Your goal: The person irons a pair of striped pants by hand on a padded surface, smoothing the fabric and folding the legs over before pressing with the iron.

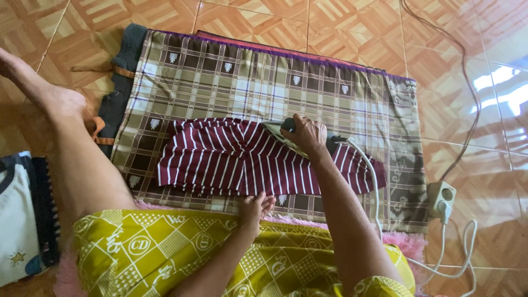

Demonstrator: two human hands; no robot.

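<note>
A maroon garment with white stripes lies flat on a brown checked cloth spread over the tiled floor. My right hand grips the dark handle of an electric iron, which rests on the garment's upper middle with its tip pointing left. My left hand lies with fingers spread at the garment's near edge, pressing it down. A white cord runs from the iron to the right.
A white power socket block with looped white cable sits on the tiles at right. A dark wire trails up the floor. Folded clothes lie at the left. My yellow patterned skirt covers my lap; my bare leg stretches left.
</note>
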